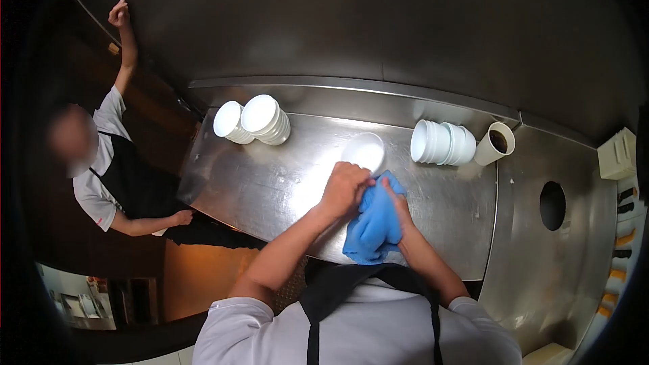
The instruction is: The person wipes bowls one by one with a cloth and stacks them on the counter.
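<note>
A white bowl (366, 149) is tilted above or against the steel counter, its near edge partly covered by my left hand (345, 187). The fingers of that hand are curled closed at the bowl's rim, close to the cloth. My right hand (399, 203) is wrapped in a blue cloth (373, 224), with the thumb on top and the fingers mostly hidden in its folds. The cloth hangs down toward my apron, and its upper end lies near the bowl.
Two stacks of white bowls (265, 120) stand at the counter's back left. Nested white bowls (443, 142) lie right of center, beside a cup (495, 143) of dark liquid. A round hole (552, 205) and knife handles (625, 236) are rightward. A co-worker (138, 176) stands left.
</note>
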A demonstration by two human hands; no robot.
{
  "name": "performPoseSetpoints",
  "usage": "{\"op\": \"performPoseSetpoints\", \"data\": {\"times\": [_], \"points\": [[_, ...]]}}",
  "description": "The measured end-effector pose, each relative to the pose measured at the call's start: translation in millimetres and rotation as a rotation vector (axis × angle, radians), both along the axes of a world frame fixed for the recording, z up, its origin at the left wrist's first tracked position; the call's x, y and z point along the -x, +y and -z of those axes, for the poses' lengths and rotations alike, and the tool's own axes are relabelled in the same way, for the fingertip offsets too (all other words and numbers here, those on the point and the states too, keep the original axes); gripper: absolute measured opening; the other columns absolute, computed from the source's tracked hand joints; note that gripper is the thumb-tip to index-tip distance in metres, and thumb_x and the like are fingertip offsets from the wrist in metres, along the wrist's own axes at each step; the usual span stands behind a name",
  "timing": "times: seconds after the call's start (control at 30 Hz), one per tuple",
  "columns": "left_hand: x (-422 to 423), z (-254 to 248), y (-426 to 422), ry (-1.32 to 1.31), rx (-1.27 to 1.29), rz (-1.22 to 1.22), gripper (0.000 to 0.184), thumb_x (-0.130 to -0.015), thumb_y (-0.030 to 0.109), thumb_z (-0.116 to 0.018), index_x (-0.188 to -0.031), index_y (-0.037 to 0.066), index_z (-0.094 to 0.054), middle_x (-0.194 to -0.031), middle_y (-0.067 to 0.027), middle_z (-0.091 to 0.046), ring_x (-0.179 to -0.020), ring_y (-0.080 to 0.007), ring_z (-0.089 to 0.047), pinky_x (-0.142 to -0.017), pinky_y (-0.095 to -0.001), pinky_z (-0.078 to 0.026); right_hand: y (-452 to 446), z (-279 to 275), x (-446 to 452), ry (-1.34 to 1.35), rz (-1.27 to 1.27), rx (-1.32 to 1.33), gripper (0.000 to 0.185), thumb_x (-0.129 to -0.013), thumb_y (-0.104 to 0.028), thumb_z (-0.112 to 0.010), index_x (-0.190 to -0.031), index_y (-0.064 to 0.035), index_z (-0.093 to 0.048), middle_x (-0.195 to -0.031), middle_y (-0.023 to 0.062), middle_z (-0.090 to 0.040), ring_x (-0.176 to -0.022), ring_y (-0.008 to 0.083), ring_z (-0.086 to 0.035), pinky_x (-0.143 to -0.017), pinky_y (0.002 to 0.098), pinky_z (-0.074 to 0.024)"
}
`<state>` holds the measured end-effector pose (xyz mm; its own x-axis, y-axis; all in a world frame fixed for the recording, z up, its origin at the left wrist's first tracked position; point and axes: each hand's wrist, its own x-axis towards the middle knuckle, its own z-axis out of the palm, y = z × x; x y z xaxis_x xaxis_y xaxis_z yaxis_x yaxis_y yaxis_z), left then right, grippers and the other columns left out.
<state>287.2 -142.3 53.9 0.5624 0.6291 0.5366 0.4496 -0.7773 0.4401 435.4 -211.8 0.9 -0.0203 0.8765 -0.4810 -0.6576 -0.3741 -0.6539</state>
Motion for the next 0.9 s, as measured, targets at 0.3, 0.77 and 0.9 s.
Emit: {"op": "performPoseSetpoints", "data": {"times": [0.3, 0.77, 0.9], "points": [[70.7, 73.1, 98.9, 0.304, -0.005, -0.449, 0.027, -0.071, 0.002, -0.062, -0.097, 0.006, -0.066, -0.085, -0.0144, -0.063, -0.087, -0.0329, -0.059, -0.084, -0.0454, -0.041, -13.6, -29.3, -20.9, 0.116, 0.093, -0.135, 0.028, -0.096, -0.026, -0.063, -0.11, -0.002, -0.061, -0.1, 0.0076, -0.067, -0.087, 0.018, -0.065, -0.079, 0.0334, -0.0545], [-123.6, 58.2, 64.2, 0.111, 0.634, 0.179, 0.025, -0.09, 0.018, -0.064, -0.104, -0.002, -0.064, -0.091, -0.0163, -0.067, -0.078, -0.0244, -0.062, -0.076, -0.0341, -0.049, -37.1, -6.6, -52.7, -0.141, 0.153, -0.172, 0.027, -0.096, -0.028, -0.062, -0.111, -0.005, -0.061, -0.101, 0.0018, -0.062, -0.091, 0.0117, -0.059, -0.083, 0.0291, -0.0491], [-99.2, 55.6, 43.5, -0.148, 0.595, -0.035, 0.018, -0.093, 0.017, -0.059, -0.089, 0.0, -0.063, -0.078, -0.015, -0.062, -0.072, -0.0252, -0.058, -0.069, -0.0355, -0.046, -44.3, 27.7, -66.5, -0.268, 0.292, -0.127, 0.03, -0.098, -0.03, -0.06, -0.109, -0.0023, -0.06, -0.099, 0.0018, -0.06, -0.092, 0.0107, -0.054, -0.084, 0.0275, -0.046]]}}
